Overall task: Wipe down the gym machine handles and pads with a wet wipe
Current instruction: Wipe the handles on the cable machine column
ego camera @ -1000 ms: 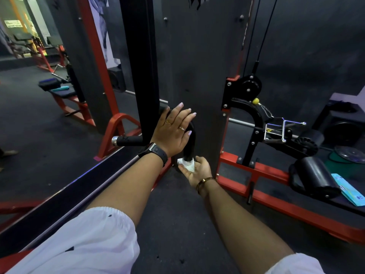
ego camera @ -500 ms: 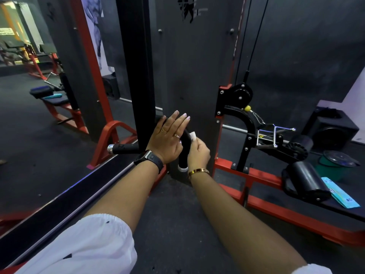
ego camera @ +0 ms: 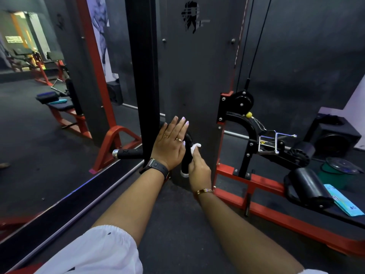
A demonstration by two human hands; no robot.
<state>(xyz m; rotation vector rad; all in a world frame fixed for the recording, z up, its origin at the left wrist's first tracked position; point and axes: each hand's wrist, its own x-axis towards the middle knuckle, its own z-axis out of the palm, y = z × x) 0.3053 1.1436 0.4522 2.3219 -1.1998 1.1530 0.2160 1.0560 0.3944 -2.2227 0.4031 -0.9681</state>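
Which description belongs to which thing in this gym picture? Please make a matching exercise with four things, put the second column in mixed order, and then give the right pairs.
Column one:
1. left hand
2. right hand
3. teal packet
4. wet wipe

Column two:
A. lies beside the black roller pad
B. white, against the curved black handle
C. fingers straight, above a black watch
D. pinches the wet wipe

Pairs: 1-C, 2-D, 3-A, 4-B.
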